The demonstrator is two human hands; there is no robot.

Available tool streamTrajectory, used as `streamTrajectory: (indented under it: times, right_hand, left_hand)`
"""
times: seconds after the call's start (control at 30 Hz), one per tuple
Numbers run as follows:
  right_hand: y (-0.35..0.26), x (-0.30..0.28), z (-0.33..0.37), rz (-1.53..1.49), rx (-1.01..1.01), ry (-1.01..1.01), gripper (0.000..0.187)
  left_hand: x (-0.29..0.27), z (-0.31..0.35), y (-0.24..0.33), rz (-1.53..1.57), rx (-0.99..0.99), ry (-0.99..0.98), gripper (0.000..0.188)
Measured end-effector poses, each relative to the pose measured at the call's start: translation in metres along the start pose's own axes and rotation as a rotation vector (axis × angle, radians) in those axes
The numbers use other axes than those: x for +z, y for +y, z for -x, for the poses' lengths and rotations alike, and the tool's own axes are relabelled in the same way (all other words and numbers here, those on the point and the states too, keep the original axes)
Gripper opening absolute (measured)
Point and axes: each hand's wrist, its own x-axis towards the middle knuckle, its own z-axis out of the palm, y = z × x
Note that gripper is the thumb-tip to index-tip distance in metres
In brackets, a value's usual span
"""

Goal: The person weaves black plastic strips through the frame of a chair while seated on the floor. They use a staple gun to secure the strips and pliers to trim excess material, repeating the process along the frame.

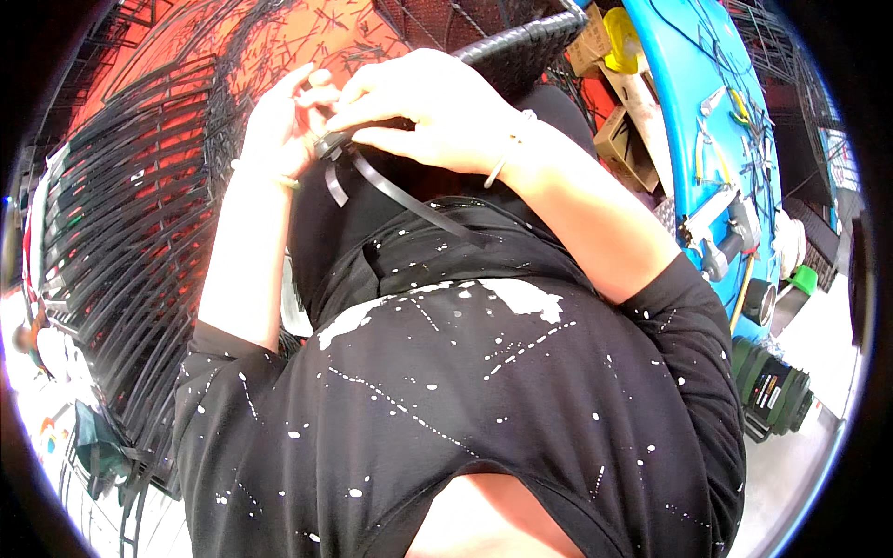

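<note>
Where two bare hands meet at eleven o'clock, a narrow, flat, glossy black strip (400, 193), apparently plastic, sits bunched at the fingers; a short end drops toward six o'clock and a longer one runs toward four over the dark clothing. The left hand (286, 130) has its upper fingers loosely bent, while its thumb side appears to grip the bunched part. The right hand (423, 102) arches across from the one o'clock side, thumb and forefinger parted toward the same spot; whether its fingertips grip the strip cannot be told. This opposed arrangement probably steadies the small piece from one side and leaves the other accessible.

At twelve to one o'clock, a black woven object with a thick rim (521, 46) lies just beyond the right hand, presumably within easy reach. Between nine and ten o'clock, a fan of long, curved black slats (139, 191) stands beside the left forearm. A bright blue table with a curved edge (684, 121), at two o'clock, bears yellow-handled pliers (739, 107), perhaps set aside to free both hands.
</note>
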Motion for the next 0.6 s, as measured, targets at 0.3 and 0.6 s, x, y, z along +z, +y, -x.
streamTrajectory:
  times: [0.3, 0.6]
  right_hand:
    - [0.002, 0.002, -0.002, -0.068, 0.011, 0.029, 0.018]
    - [-0.003, -0.003, -0.006, -0.126, 0.012, 0.011, 0.020]
  left_hand:
    - [-0.039, 0.030, -0.004, -0.871, 0.780, -0.092, 0.021]
    - [-0.041, 0.020, 0.009, -1.354, 1.047, -0.485, 0.032]
